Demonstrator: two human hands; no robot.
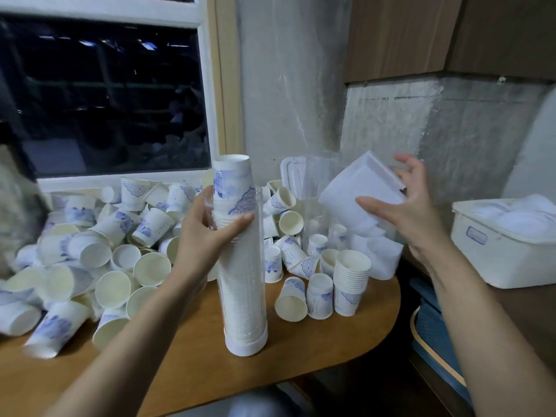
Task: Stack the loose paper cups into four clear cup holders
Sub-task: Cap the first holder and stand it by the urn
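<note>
Fingers [239,220] of our left hand [207,236] curl round the clear cup holder [245,284], thumb across its front, gripping it upright on the counter [331,341]. The nested cups [231,179] inside it rise past its rim, so we judge this holder full and the filling step finished. Our right hand [416,212], well to the right of the holder, is spread wide beside a tilted white square piece [359,188]; we cannot tell whether it touches it. Most of the loose cups [99,254] lie heaped left of the holder, with a short stack [352,275] just to its right. Next, we think, the full holder wants setting aside, and an empty one must be found. We cannot make one out for certain.
</note>
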